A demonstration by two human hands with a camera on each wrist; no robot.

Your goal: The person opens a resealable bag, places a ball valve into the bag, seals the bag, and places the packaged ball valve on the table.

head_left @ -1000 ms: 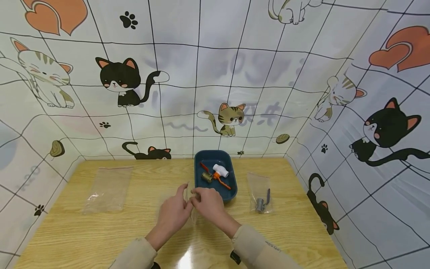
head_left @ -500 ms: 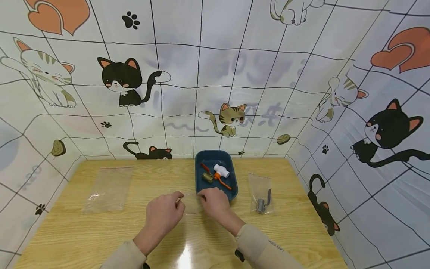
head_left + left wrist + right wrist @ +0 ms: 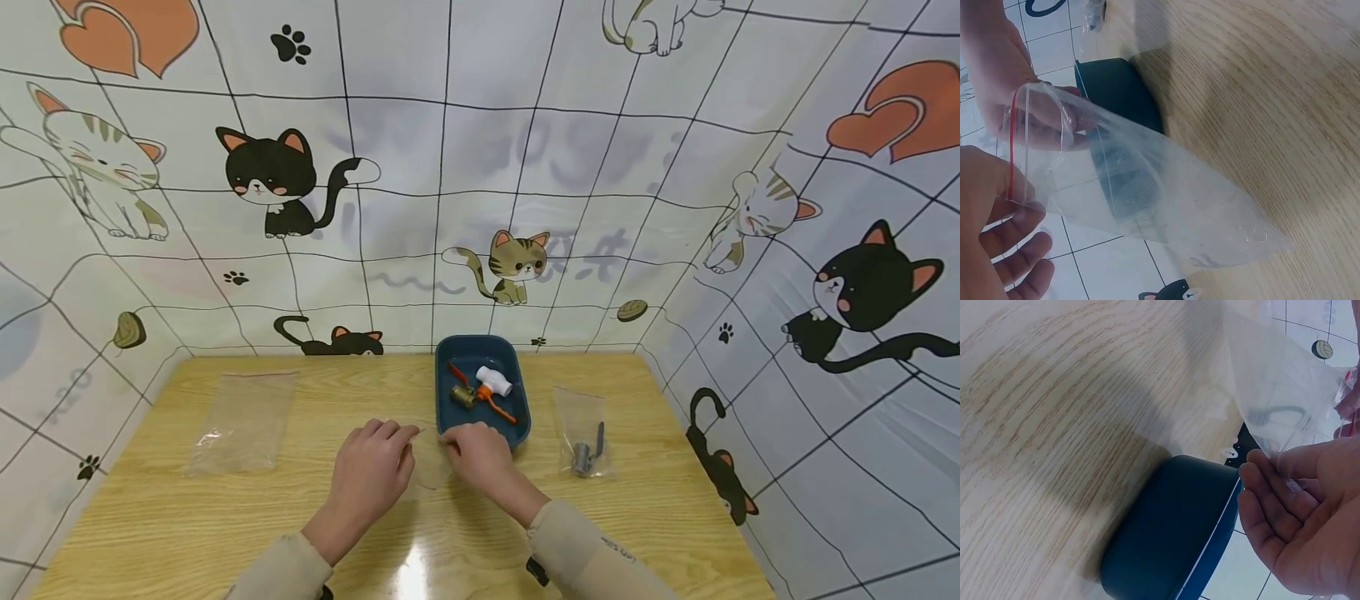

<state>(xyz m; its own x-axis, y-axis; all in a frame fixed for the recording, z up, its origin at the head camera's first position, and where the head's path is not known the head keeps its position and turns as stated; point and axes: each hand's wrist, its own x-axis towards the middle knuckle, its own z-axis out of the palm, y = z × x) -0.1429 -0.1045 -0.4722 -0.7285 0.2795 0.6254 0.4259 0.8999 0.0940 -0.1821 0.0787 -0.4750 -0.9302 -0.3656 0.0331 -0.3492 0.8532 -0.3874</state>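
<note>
My left hand and right hand pinch opposite ends of the mouth of a clear zip bag. A red line runs along its zip edge. In the left wrist view the bag hangs over the table, its bottom corner pointing away, with no item visible inside. Just beyond my right hand stands a blue tray. It holds a brass ball valve with a red handle and a white ball valve with an orange handle. My left fingertips show at the bag's edge.
Another clear zip bag lies flat at the left of the wooden table. To the right, a third zip bag contains a grey valve with a dark handle. A cat-printed curtain encloses the back and sides.
My hands were close together at the bag a second ago. The left hand has moved left and the right slightly right, drawing the bag's mouth out between them. The tray has not moved.
</note>
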